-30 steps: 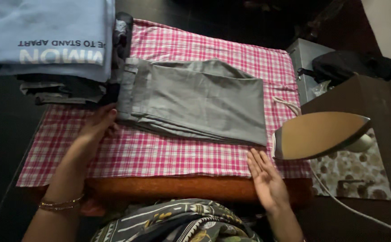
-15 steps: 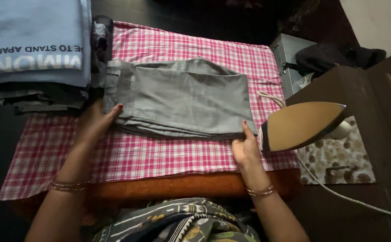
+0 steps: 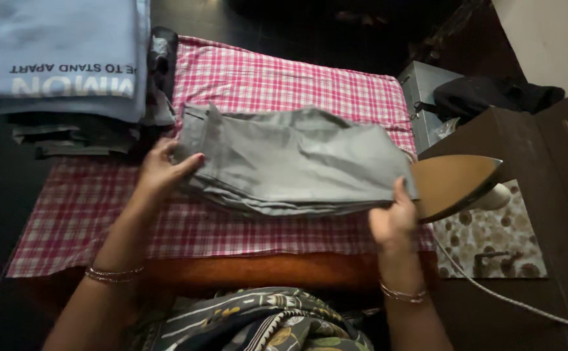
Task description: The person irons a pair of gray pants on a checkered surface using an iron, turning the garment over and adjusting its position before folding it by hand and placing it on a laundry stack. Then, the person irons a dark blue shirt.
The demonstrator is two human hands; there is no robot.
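The folded grey trousers (image 3: 290,162), flat on the checked desk cloth (image 3: 284,84) 0.5 s ago, are now lifted, pinched by left hand (image 3: 163,170) and right hand (image 3: 393,221); both grips closed on its ends.

Grey trousers (image 3: 290,159); pink-checked cloth (image 3: 284,84); blue shirt (image 3: 56,52)

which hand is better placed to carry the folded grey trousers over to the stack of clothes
Left, probably. The left hand grips the end of the folded grey trousers nearest the stack of clothes. The right hand holds the far end, beside the iron.
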